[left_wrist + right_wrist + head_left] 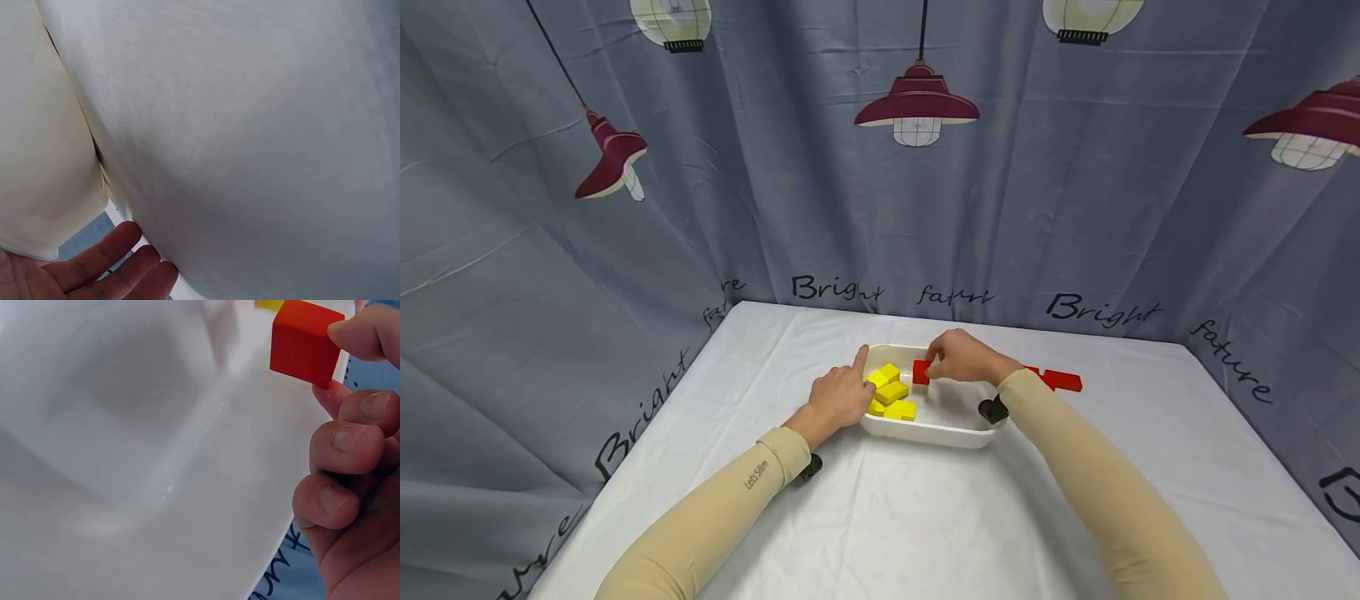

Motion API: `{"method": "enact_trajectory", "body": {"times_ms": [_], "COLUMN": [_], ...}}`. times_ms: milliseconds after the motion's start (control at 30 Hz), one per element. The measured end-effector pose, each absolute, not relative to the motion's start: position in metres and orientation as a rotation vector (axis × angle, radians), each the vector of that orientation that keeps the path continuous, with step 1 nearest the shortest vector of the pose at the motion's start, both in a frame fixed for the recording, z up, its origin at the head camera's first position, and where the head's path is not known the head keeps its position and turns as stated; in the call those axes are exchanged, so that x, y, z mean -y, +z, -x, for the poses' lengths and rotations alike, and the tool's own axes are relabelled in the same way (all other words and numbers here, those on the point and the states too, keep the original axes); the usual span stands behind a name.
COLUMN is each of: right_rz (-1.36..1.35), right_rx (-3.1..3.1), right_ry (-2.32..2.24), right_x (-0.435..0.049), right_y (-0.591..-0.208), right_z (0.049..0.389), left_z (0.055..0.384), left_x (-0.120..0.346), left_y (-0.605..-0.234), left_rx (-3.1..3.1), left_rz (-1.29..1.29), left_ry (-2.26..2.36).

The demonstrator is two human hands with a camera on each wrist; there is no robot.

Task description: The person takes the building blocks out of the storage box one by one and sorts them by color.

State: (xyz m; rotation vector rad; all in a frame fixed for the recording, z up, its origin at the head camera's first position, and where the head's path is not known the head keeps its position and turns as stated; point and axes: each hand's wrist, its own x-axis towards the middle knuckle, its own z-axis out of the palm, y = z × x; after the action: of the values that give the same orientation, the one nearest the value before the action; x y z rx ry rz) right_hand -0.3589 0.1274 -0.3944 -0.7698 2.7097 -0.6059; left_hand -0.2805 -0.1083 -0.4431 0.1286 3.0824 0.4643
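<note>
A white oblong tray (pixel 925 432) sits on the table, with several yellow blocks (pixel 892 392) at its left end. My right hand (pixel 966 358) pinches a red block (pixel 921 372) between thumb and index finger, over the far side of the tray. The right wrist view shows that red block (pixel 305 344) at the fingertips, the other fingers curled below. My left hand (pixel 841 393) rests at the tray's left end, its index finger straight along the rim. In the left wrist view several extended fingers (pixel 119 262) lie outside the tray wall (pixel 44 137).
More red blocks (pixel 1063 381) lie on the white tablecloth (pixel 925 517) right of the tray, partly hidden by the right sleeve. A grey-blue curtain (pixel 820 192) with printed lamps and lettering hangs behind the table.
</note>
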Motion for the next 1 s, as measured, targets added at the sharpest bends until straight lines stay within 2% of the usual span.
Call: {"method": "enact_trajectory", "body": {"times_ms": [1000], "right_rz": [0.623], "right_rx": [-2.803], "right_ry": [-0.68], "right_x": [-0.191], "right_y": [-0.358], "right_z": [0.34], "left_z": [0.281], "left_x": [0.109], "left_y": [-0.443], "left_rx": [-3.07], "left_rz": [-0.133], "left_ry": [0.485]}}
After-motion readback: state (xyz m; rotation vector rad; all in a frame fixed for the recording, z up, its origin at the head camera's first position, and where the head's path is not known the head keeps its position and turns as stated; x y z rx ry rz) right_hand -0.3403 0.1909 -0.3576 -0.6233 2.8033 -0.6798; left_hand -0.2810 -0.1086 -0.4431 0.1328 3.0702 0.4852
